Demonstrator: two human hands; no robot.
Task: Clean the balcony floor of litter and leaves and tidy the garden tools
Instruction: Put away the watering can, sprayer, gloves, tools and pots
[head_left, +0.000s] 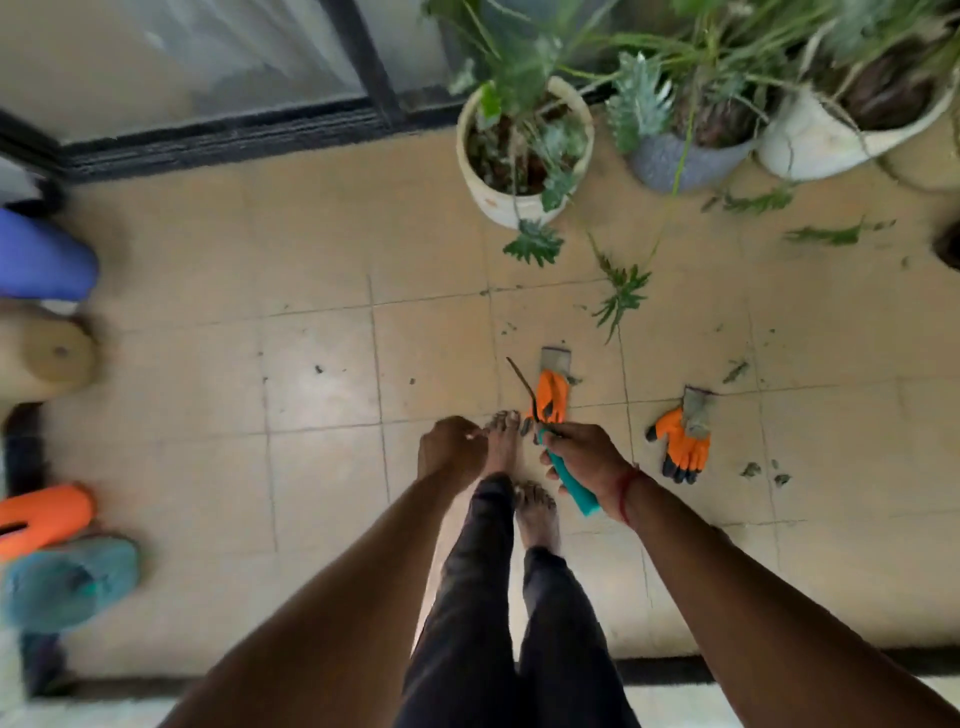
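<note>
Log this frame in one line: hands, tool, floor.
right hand: grips teal-handled metal garden tool | left hand: curled, contents unclear | orange-and-grey gloves: on beige tiled floor | green leaves: uncollected

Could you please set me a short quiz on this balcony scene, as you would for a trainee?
1. How many orange gloves lie on the floor?
2. True or false: loose leaves lie on the floor near the pots.
3. The right hand grips: A a leaf, B a teal-handled tool, C a pot?
Key: 1 two; 2 true; 3 B.
</note>
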